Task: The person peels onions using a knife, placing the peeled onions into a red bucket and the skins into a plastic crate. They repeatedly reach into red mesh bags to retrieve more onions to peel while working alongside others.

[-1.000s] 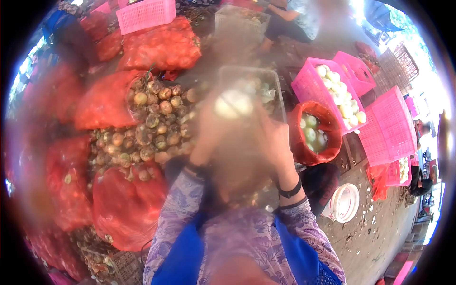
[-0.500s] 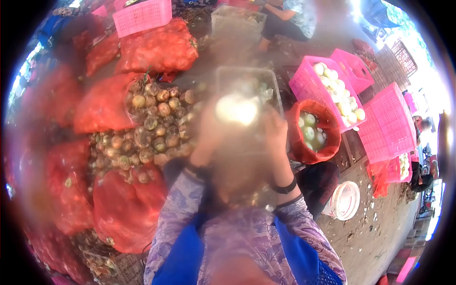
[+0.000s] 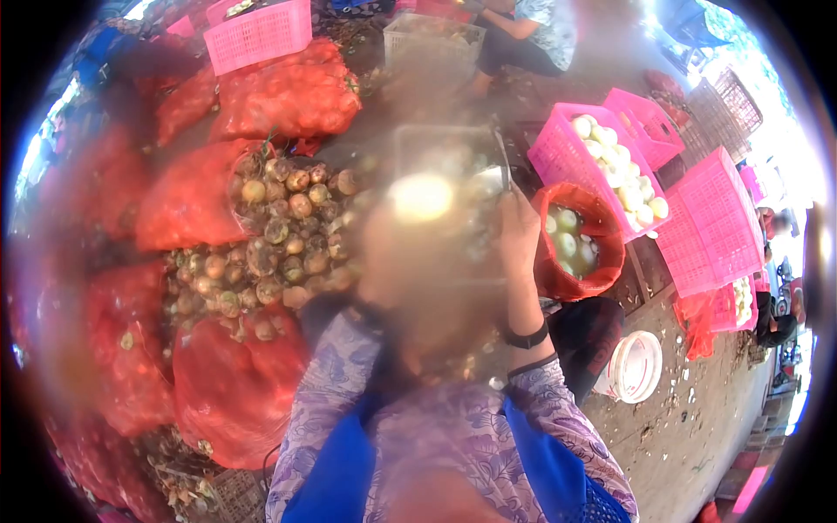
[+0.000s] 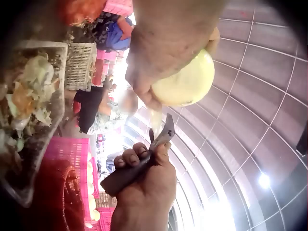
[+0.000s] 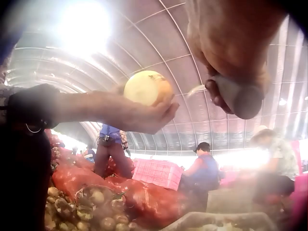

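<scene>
A pale, partly peeled onion (image 5: 144, 89), with brownish skin on one side, rests in my left hand (image 5: 151, 115), whose fingers curl round it. The same onion (image 4: 187, 82) shows pale yellow-green in the left wrist view. My right hand (image 4: 149, 187) grips a small knife (image 4: 137, 171) by its dark handle, its tip pointing up toward the onion. A pale strip (image 4: 155, 120) hangs between knife and onion. In the head view the knife (image 3: 502, 161) stands up from my right hand (image 3: 520, 227), apart from the onion (image 3: 421, 196). Haze blurs my left hand there.
A crate (image 4: 60, 86) of peelings stands before me. Unpeeled onions (image 3: 279, 227) spill from red net sacks (image 3: 187, 196) on the left. At right are a red-lined bucket (image 3: 580, 283) of peeled onions, pink crates (image 3: 549, 157) and a white bucket (image 3: 629, 370). People (image 5: 204, 168) work beyond.
My right hand has moved off to the right of the onion, and the knife now shows upright. The onion has shifted slightly left with my left hand.
</scene>
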The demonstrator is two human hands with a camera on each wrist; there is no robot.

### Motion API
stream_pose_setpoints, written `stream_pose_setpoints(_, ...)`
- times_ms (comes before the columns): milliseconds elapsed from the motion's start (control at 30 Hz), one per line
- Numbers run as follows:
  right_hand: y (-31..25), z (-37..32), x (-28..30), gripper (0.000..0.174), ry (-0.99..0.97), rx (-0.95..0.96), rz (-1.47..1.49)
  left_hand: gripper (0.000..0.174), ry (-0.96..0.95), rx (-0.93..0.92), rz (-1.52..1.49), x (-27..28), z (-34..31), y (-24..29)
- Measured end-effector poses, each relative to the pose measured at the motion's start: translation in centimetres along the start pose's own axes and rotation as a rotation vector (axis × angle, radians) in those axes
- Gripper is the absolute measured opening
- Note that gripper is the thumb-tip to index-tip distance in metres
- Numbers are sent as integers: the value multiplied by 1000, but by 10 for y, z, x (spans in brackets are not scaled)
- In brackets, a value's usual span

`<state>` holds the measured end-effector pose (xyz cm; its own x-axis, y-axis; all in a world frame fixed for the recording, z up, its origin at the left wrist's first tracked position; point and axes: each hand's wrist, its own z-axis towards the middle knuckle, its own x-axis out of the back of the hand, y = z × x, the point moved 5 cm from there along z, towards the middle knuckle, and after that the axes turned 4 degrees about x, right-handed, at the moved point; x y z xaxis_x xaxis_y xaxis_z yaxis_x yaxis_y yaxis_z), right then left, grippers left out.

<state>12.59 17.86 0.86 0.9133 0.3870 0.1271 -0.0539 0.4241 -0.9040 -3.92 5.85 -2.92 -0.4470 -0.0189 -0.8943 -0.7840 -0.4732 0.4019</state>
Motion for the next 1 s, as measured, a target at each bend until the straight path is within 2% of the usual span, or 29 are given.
stream_pose_setpoints(33, 0, 1, 3, 42, 42, 35, 6, 57, -1, 2, 0, 1, -2, -1)
stream_pose_setpoints(67, 1, 1, 4, 42, 64, 52, 9, 57, 188, 97, -207, -18, -6, 0)
stream_pose_setpoints(100, 1, 1, 6, 43, 86, 70, 11, 57, 279, 151, -308, -20, -7, -7)
stream_pose_setpoints(133, 4, 0, 5, 44, 78, 48, -110, 58, 377, 195, -413, -23, -8, -13)
stream_pose_setpoints(167, 5, -3, 4, 45, 71, 24, -230, 59, 239, 115, -307, -17, -3, -18)
stream_pose_setpoints(233, -40, -13, -7, 46, 30, -53, -241, 60, 104, 34, -200, -11, 1, -19)
stream_pose_setpoints(300, -44, -21, -17, 48, -15, -128, -252, 62, 59, 115, -138, -8, 1, -23)
stream_pose_setpoints(333, -37, -24, -22, 51, -11, -30, -397, 62, 62, 116, -139, -22, -4, -19)
stream_pose_setpoints(367, -31, -27, -26, 55, -7, 70, -543, 63, 16, 218, -222, -40, -13, -22)
stream_pose_setpoints(400, -22, -32, -28, 55, -9, 67, -544, 64, -31, 320, -305, -59, -19, -24)
stream_pose_setpoints(433, -26, -37, -35, 59, -9, 192, -477, 64, -28, 322, -306, -68, -22, -23)
stream_pose_setpoints(500, -32, -40, -41, 63, -7, 316, -409, 63, -2, 307, -276, -65, -22, -18)
stream_pose_setpoints(800, -37, -36, -48, 74, -14, 470, -552, 59, 129, 247, -80, -38, -14, -13)
stream_pose_setpoints(867, -47, -35, -50, 75, -24, 526, -814, 58, 150, 247, -50, -39, -15, -14)
stream_pose_setpoints(900, -49, -34, -50, 75, -23, 527, -814, 58, 156, 252, -39, -39, -16, -15)
stream_pose_setpoints(967, -43, -30, -51, 70, -114, 369, -871, 57, 172, 259, -16, -40, -16, -16)
stream_pose_setpoints(1000, -43, -31, -51, 70, -113, 369, -872, 57, 177, 260, -4, -41, -16, -15)
